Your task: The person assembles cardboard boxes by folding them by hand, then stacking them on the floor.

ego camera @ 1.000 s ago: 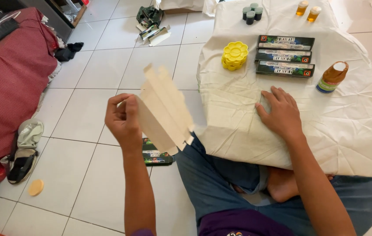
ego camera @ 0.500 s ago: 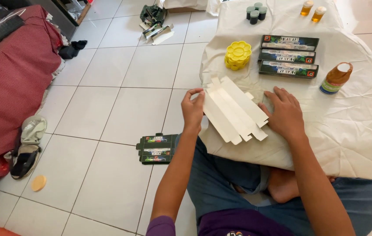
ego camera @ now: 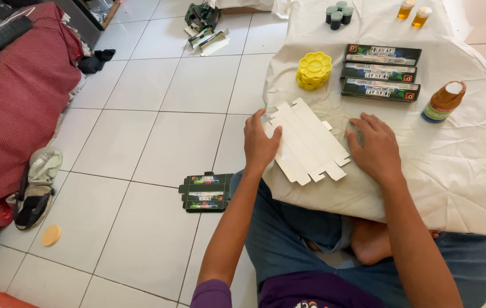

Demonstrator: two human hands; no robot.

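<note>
A flat, unfolded white cardboard box blank [ego camera: 309, 140] lies plain side up on the cream cloth [ego camera: 460, 171] in front of me. My left hand [ego camera: 260, 144] presses down on its left edge with the fingers spread. Palm down, my right hand [ego camera: 373, 148] rests on the cloth at the blank's right edge and touches it. Neither hand grips anything. Beyond the blank lie three long dark printed boxes [ego camera: 381, 72] side by side, and a stack of yellow flower-shaped caps [ego camera: 314, 70] sits to their left.
An amber bottle with a white cap [ego camera: 444, 102] stands at the right. Dark small jars [ego camera: 339, 13] and two amber bottles [ego camera: 413, 12] stand at the far edge. More flat printed blanks [ego camera: 205, 192] lie on the tiled floor by my knee. A red mattress [ego camera: 15, 102] lies left.
My left hand carried the white blank from the air over the floor rightward and laid it flat on the cloth. My right hand shifted slightly to meet its right edge.
</note>
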